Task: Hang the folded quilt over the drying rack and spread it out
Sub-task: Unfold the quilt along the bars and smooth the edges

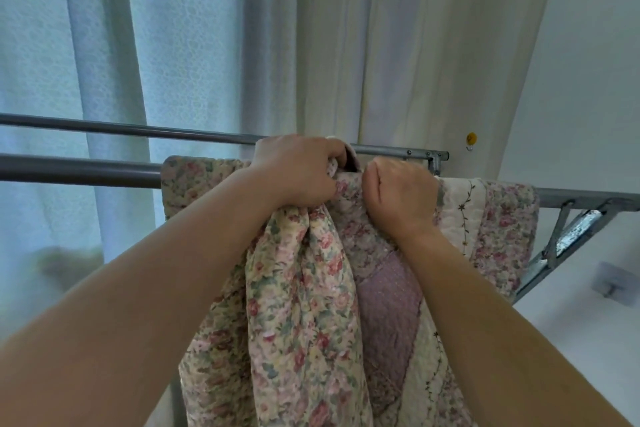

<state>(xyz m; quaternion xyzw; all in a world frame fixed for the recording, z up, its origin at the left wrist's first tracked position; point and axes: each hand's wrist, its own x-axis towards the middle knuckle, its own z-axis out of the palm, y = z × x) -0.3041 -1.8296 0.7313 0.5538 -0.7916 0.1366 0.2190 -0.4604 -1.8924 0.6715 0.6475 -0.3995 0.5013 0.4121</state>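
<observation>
A: Where is the quilt (304, 305)?

B: Draped over the drying rack (588, 201), across its near bar (79, 172). The floral cloth covers the right part of that bar and hangs down toward the camera in thick folds.

A: And the hands?

B: Both are closed on the cloth, at the top, just above the bar. The left hand (298, 172) has its fingers curled round a gathered bunch of the rose-printed fabric. The right hand (403, 198) is a fist just beside it, clamped on the next fold. The two are near each other but not touching.

A: Is the quilt spread flat?

B: Only in part. To the right of the right hand a cream panel with a stitched vine and a floral border lies smooth over the bar. Between and below the hands it is bunched, and a mauve dotted patch shows among the folds.

A: What else is there?

B: A far bar (138, 130) runs parallel behind the near one, bare on the left. A slanted metal brace (571, 236) sits under the rack's right end. Behind hang a pale sheer curtain (156, 45) and a cream curtain (381, 45) – and a small yellow hook (471, 139) is on the white wall (588, 80).
</observation>
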